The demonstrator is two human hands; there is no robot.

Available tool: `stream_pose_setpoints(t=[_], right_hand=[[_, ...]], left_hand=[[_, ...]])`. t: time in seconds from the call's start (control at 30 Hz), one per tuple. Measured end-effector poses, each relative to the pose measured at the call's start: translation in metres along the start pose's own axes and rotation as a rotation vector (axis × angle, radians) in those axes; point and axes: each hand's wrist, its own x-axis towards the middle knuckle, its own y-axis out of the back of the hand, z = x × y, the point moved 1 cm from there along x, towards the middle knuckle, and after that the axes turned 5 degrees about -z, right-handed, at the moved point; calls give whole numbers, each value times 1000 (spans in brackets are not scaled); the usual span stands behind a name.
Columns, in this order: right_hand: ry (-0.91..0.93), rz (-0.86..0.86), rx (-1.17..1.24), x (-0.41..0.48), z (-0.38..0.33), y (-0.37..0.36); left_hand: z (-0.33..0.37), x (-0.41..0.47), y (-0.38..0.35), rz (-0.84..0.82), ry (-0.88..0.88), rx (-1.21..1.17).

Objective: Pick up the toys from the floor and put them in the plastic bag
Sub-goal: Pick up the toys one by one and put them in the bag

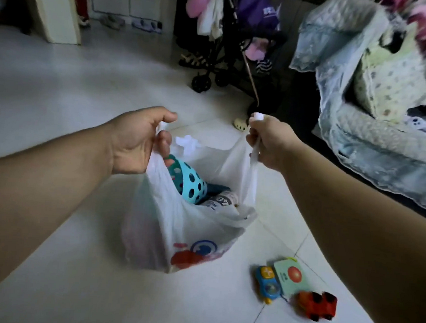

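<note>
- One handle of the plastic bag (178,224) is gripped by the left hand (136,141), with thumb and fingers curled round it.
- The other handle is pinched in the right hand (270,142), fingers clenched on it.
- The bag is held between the two hands above the floor (75,277), its mouth pulled open.
- A teal toy with holes (190,182) is seen inside the bag, lying on other items.
- Just right of the bag, three toys are left on the floor: a blue and yellow toy (268,283), a card with a red circle (291,276) and a red toy car (316,305), set close together.
- Farther off, a black stroller (225,62) and a covered sofa (382,146) are seen.
</note>
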Motion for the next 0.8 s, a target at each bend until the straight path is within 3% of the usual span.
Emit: stream_pose_setpoints(t=[0.13, 0.33, 0.57, 0.8], right_hand=[[-23, -98, -157, 10, 7, 57], [46, -66, -112, 31, 5, 115], [-24, -32, -118, 17, 91, 152], [54, -79, -167, 14, 108, 177]], left_hand=[[-2, 20, -38, 30, 90, 27], [2, 60, -94, 131, 33, 62], [-90, 90, -120, 320, -57, 358], [-111, 85, -115, 353, -163, 249]])
